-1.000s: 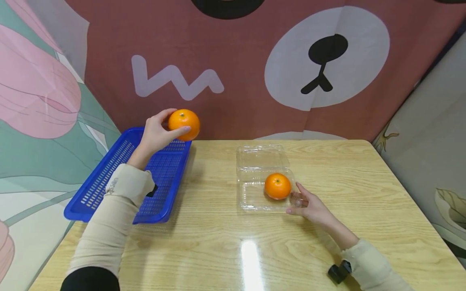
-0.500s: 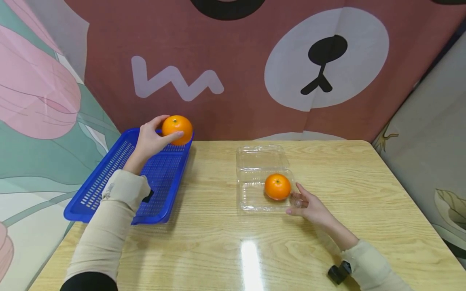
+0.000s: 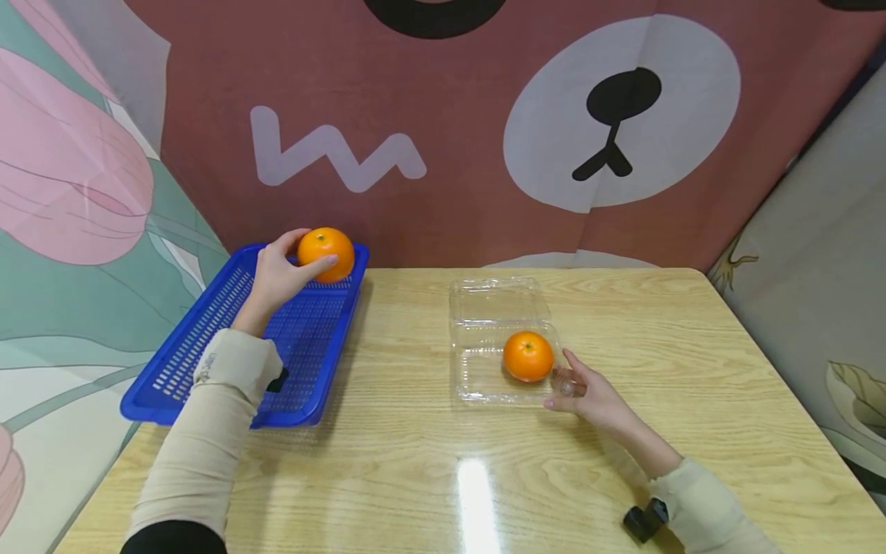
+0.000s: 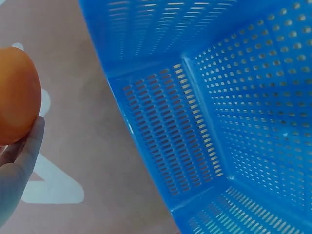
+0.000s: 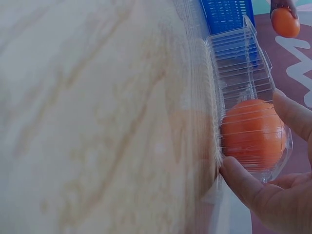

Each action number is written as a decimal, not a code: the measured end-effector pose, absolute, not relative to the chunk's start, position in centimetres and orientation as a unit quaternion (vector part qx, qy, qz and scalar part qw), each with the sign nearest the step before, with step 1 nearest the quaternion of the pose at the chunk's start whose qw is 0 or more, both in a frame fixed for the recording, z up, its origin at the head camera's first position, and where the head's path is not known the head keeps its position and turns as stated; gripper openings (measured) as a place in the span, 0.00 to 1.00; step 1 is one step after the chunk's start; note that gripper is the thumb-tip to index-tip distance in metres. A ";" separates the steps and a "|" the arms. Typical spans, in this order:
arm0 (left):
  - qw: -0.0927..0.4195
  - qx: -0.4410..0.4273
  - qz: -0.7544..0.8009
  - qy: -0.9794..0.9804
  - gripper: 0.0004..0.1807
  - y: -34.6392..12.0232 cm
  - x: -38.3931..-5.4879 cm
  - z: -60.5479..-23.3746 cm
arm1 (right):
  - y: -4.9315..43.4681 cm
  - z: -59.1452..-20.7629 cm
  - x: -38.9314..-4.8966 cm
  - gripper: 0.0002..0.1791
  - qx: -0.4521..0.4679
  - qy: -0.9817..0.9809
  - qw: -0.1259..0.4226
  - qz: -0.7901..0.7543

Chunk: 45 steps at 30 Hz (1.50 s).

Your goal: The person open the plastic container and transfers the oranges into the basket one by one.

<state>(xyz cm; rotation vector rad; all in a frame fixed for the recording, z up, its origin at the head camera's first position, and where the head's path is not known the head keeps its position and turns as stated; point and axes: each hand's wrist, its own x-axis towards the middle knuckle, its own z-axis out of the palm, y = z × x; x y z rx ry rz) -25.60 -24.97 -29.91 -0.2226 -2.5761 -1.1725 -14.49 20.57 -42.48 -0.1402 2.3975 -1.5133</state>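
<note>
My left hand (image 3: 275, 278) grips an orange (image 3: 328, 248) between thumb and fingers, above the far end of the blue plastic basket (image 3: 342, 338). In the left wrist view, that orange (image 4: 18, 95) and the fingertips show at the left edge, with the basket's slotted walls (image 4: 161, 131) beside them. A clear plastic clamshell box (image 3: 477, 381) lies on the table with its lid folded back. Inside its right part sits another orange (image 3: 528, 355). My right hand (image 3: 601, 396) holds the box's right side, thumb at the near corner and fingers along the edge, as the right wrist view shows.
The wooden table (image 3: 388, 477) ends at a cloth backdrop (image 3: 457, 208) with a printed bear face. Patterned sheets hang at both sides. The basket stands at the table's left, its walls raised around it.
My left hand has moved left and lower with the orange, from the basket's far right corner to over its far end. The right hand and the box have stayed still.
</note>
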 end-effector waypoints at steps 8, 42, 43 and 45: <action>0.145 -0.062 -0.407 -0.900 0.39 -25.4 -25.9 -30.4 | 20.6 -42.5 -14.5 0.57 -0.053 0.832 0.150 -0.531; 0.137 -0.006 -0.392 -0.910 0.41 -26.8 -27.9 -33.3 | 20.4 -42.5 -14.3 0.55 -0.048 0.828 0.149 -0.538; 0.137 -0.005 -0.385 -0.912 0.41 -26.9 -28.0 -33.5 | 20.4 -42.5 -14.3 0.55 -0.048 0.828 0.149 -0.538; 0.137 -0.002 -0.372 -0.918 0.42 -27.1 -28.2 -33.9 | 20.4 -42.5 -14.4 0.55 -0.047 0.827 0.150 -0.539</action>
